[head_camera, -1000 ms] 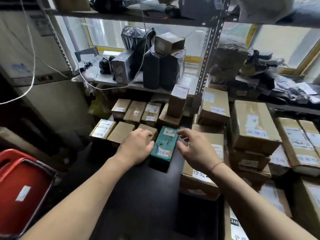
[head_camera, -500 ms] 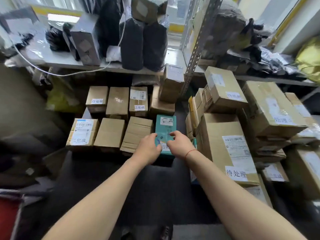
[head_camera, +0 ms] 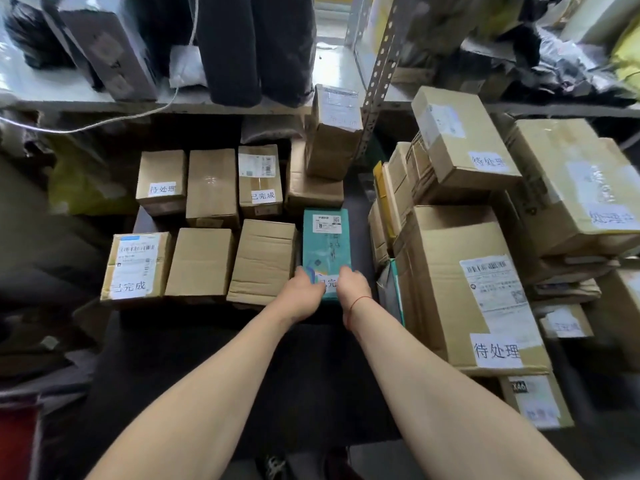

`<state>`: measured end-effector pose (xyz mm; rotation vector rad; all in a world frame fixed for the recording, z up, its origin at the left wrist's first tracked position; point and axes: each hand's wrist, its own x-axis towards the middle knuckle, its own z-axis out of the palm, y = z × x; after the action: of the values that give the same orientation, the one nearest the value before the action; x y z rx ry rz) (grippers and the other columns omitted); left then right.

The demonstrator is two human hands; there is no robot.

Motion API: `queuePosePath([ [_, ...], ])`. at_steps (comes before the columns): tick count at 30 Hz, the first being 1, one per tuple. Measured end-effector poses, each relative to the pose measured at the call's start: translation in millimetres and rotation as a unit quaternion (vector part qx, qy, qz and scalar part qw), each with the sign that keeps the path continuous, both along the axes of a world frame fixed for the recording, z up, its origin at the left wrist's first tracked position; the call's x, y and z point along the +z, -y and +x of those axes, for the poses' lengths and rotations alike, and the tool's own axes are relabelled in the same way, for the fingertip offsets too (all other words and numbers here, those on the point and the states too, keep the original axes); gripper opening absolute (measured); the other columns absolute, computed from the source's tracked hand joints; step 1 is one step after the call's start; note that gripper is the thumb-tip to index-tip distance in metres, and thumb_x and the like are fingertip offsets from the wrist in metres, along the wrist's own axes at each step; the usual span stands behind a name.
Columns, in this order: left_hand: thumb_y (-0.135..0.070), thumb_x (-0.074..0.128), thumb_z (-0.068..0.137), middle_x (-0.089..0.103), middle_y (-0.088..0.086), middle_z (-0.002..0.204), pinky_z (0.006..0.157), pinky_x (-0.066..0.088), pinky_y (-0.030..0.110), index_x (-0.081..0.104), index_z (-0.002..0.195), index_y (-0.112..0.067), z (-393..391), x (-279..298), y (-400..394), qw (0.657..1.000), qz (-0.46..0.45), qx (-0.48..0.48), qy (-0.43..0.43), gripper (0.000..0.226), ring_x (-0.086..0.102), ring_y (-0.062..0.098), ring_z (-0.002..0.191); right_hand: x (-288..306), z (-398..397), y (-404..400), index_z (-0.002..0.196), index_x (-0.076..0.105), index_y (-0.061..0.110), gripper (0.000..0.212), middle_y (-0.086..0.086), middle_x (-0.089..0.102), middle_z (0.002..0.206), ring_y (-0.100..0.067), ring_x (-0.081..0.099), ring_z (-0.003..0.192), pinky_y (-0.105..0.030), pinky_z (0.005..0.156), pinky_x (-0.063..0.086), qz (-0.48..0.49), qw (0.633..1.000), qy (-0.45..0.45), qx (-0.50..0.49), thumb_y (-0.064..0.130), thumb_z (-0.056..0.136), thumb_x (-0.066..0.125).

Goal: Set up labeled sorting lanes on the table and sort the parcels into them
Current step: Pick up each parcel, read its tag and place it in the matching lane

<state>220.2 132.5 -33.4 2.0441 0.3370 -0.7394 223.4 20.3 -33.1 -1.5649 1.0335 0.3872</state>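
Closely flanking the teal parcel (head_camera: 326,247): a brown box (head_camera: 264,260) leftward, stacked cartons (head_camera: 460,289) rightward.

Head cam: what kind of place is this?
Likely a parcel depot or stockroom. Cardboard boxes with shipping labels crowd a dark table, metal shelving holds bagged parcels, and both hands hold a teal box.
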Motion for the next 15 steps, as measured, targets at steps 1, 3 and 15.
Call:
queuePosePath([
  [1, -0.026, 0.059, 0.100, 0.064, 0.012, 0.140, 0.107, 0.051, 0.044, 0.048, 0.145, -0.013, -1, 0, 0, 1.000, -0.004, 0.000, -0.003, 0.048, 0.062, 0.032, 0.124, -16, 3, 4, 0.126, 0.067, 0.015, 0.052, -0.009, 0.073, 0.116, -0.030, 0.073, 0.098, -0.042, 0.092, 0.061, 0.003, 1.000, 0.004, -0.016, 0.049, 0.093, 0.043],
  [3, -0.026, 0.060, 0.100, 0.065, 0.009, 0.138, 0.107, 0.052, 0.044, 0.052, 0.143, -0.016, -2, 4, -2, 1.000, -0.012, -0.003, 0.000, 0.045, 0.064, 0.029, 0.121, -23, 5, 4, 0.125, 0.066, 0.015, 0.070, -0.008, 0.065, 0.123, -0.032, 0.069, 0.104, -0.045, 0.094, 0.060, -0.022, 0.999, -0.017, -0.038, 0.063, 0.082, 0.038],
  [15, -0.035, 0.068, 0.102, 0.067, -0.012, 0.108, 0.079, 0.067, 0.041, 0.051, 0.108, -0.030, -32, 73, -55, 0.990, -0.040, 0.062, 0.124, 0.018, 0.071, 0.007, 0.097, 68, -29, -5, 0.131, 0.036, 0.012, 0.027, -0.015, 0.076, 0.104, -0.019, 0.072, 0.061, -0.024, 0.045, 0.049, 0.068, 0.996, 0.048, 0.022, 0.018, 0.107, 0.046],
])
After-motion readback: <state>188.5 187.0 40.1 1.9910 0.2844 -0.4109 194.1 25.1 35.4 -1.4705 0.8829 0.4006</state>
